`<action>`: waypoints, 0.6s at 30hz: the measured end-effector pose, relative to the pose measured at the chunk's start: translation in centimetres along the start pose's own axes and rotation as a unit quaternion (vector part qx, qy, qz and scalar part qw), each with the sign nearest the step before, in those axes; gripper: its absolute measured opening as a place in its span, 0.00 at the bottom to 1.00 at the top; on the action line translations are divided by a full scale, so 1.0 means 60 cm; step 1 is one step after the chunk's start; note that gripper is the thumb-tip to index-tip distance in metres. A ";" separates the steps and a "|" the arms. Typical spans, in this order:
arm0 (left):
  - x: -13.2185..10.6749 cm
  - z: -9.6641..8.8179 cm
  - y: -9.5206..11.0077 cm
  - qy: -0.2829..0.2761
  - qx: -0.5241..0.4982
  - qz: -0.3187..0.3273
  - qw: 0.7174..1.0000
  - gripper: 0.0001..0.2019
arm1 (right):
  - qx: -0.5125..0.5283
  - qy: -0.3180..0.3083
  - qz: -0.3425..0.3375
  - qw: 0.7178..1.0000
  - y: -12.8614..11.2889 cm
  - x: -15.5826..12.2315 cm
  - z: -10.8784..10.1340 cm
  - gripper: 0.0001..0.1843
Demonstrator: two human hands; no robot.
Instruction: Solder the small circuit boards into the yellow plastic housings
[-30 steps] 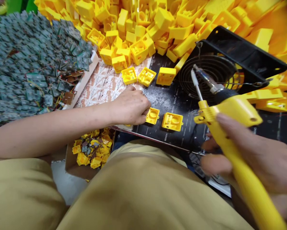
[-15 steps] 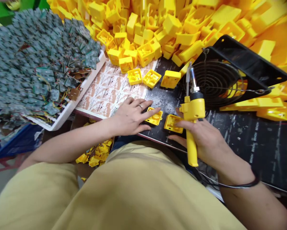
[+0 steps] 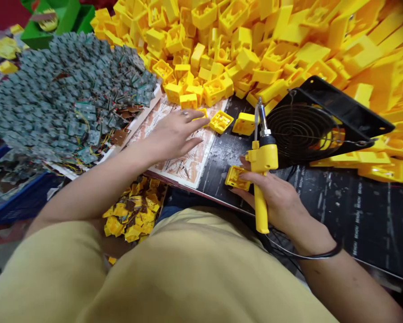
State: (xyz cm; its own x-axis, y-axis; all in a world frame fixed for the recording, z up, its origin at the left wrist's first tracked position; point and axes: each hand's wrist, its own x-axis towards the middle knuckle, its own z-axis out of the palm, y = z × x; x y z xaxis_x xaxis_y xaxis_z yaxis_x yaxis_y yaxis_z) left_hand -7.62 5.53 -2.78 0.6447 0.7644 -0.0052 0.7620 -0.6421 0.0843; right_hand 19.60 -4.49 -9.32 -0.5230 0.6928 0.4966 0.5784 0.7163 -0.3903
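In my right hand (image 3: 278, 190) is a yellow soldering gun (image 3: 268, 157), its metal tip and thin feed tube pointing away from me. The thumb and fingertips of that hand also reach a small yellow casing (image 3: 234, 178) lying open side up near the table's front edge. My left hand (image 3: 174, 132) is stretched out over the patterned sheet, fingers apart. Its fingertips partly cover another yellow casing (image 3: 204, 113); whether they touch it I cannot tell. To the right of it are an open yellow casing (image 3: 221, 122) and a yellow casing with its flat side up (image 3: 244, 124).
A large heap of yellow casings (image 3: 218, 49) fills the back. Grey-green circuit boards (image 3: 63, 85) are piled in a white tray (image 3: 142, 114) at left. A black fan (image 3: 299, 128) stands at right. Below the table edge is a box of yellow pieces (image 3: 134, 211).
My left hand has moved away from me to the back casings. Of the two casings near the front edge, only one still shows, beside my right hand. The view has shifted slightly.
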 end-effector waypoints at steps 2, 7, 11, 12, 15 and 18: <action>0.070 0.046 0.005 -0.003 -0.003 0.009 1.000 0.30 | -0.003 -0.005 0.010 1.000 0.003 -0.001 0.002 0.19; 0.081 0.086 0.021 -0.014 0.029 0.040 0.999 0.27 | 0.005 -0.021 0.033 0.999 0.008 -0.011 -0.006 0.19; 0.017 0.077 0.077 0.025 0.088 0.056 0.994 0.32 | -0.003 -0.012 0.048 0.999 0.011 -0.014 -0.013 0.18; 0.006 0.075 0.091 0.029 0.088 0.066 0.993 0.33 | -0.011 -0.008 0.050 0.999 0.012 -0.014 -0.014 0.18; -0.012 0.064 0.106 0.018 0.023 0.096 0.995 0.35 | -0.034 0.000 0.051 0.998 0.014 -0.016 -0.018 0.17; -0.030 0.046 0.074 0.017 -0.042 0.089 0.995 0.33 | -0.046 -0.001 0.050 0.998 0.012 -0.017 -0.023 0.19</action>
State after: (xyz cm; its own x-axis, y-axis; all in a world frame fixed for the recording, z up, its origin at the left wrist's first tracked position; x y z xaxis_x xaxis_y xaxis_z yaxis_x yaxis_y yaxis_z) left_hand -5.20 1.15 -5.14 0.7657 0.6413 0.0503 0.6270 -0.7615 0.1643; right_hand 21.42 -4.82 -9.07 -0.4602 0.7610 0.4573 0.6831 0.6325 -0.3651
